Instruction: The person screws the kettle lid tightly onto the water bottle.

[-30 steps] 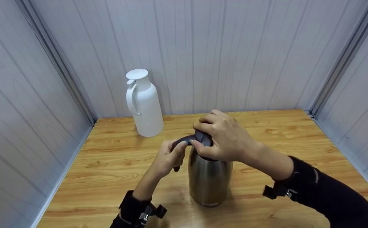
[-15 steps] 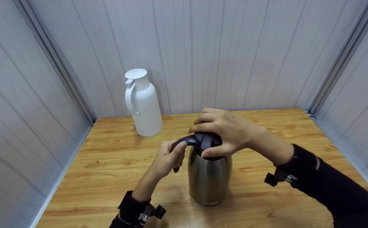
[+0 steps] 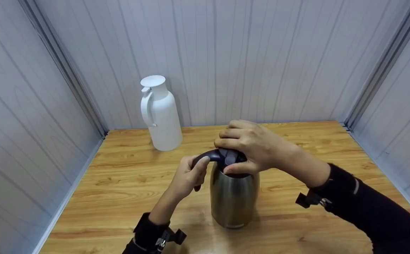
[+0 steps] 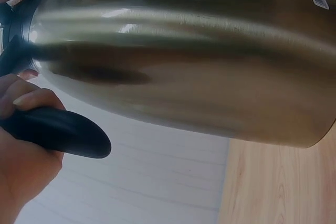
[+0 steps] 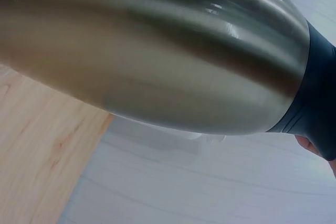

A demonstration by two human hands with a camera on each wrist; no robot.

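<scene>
Steel flask (image 3: 233, 197) stands upright on wooden table (image 3: 127, 183), approx centre, slightly toward near edge. Body brushed metal, dark collar + dark lid (image 3: 230, 157) on top, dark handle (image 3: 205, 158) arching off to the left

L hand (image 3: 187, 178): fingers curled round the handle, thumb over its top; firm wrap grip. L wrist view confirms: fingers (image 4: 29, 98) closed over the black handle (image 4: 58, 132), flask body (image 4: 184, 61) fills most of the frame, barcode sticker near its base

R hand (image 3: 252, 150): comes in from the right, sits on top of the flask, fingers bent down round the lid, thumb on the near side of it. Grip closed on lid, palm covers most of it. R wrist view: mostly flask wall (image 5: 157, 56) + dark collar (image 5: 315, 108), only a fingertip at the frame edge, so grip detail not readable there

Both forearms in dark sleeves w/ wrist-mounted cam brackets

White jug (image 3: 159, 114) w/ flat white lid + handle facing left, upright at far left of table, just beside the back wall, well apart from the flask and both hands

Grey panelled walls on 3 sides (left, far, right)

1 flask, 1 jug on table; nothing else visible on it
</scene>
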